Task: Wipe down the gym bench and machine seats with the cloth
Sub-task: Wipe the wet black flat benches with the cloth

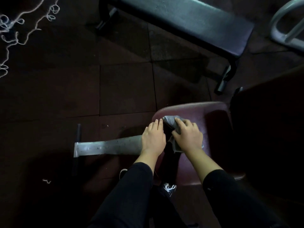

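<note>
A person in black sleeves leans over a maroon machine seat (213,112) in a dim gym, the right hand (187,135) spread flat with straight fingers pressing a crumpled grey cloth (171,121) onto the seat's front left part. The left hand (153,137) lies just beside it, fingers straight and relaxed, resting on the seat's left edge and grasping nothing. A dark padded bench (189,22) stands well apart on the tiled floor (82,88) beyond, and pale string (16,27) lies at far left.
</note>
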A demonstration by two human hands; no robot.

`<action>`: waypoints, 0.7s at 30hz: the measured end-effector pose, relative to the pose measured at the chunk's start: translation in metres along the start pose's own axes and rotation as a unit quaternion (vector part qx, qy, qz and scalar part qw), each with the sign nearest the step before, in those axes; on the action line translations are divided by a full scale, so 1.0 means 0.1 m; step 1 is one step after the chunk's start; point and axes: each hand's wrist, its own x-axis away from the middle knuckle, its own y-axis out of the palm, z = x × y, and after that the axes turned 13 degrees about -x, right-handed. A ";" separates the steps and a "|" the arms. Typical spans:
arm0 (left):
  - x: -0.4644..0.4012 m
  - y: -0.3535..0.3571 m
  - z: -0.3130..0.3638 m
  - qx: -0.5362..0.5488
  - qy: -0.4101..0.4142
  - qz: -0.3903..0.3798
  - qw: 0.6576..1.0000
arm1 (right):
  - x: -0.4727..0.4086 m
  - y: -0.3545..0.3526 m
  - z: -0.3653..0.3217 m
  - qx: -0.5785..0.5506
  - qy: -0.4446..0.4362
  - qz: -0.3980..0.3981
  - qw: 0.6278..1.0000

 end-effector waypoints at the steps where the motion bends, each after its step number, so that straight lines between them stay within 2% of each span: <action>1: 0.07 -0.09 -0.01 -0.013 -0.008 -0.007 1.000 | 0.06 -0.08 -0.06 0.009 -0.001 -0.009 1.000; 4: 0.32 -0.36 -0.06 -0.047 -0.042 -0.020 0.998 | 0.25 -0.30 -0.31 0.016 -0.021 -0.044 0.999; 11: 1.01 -0.91 -0.42 -0.046 -0.145 -0.029 0.988 | 0.69 -0.51 -1.05 0.046 -0.124 -0.094 0.987; 21: 2.11 -1.42 -1.61 0.006 -0.265 -0.017 0.964 | 1.50 -0.28 -2.48 0.069 -0.262 -0.111 0.956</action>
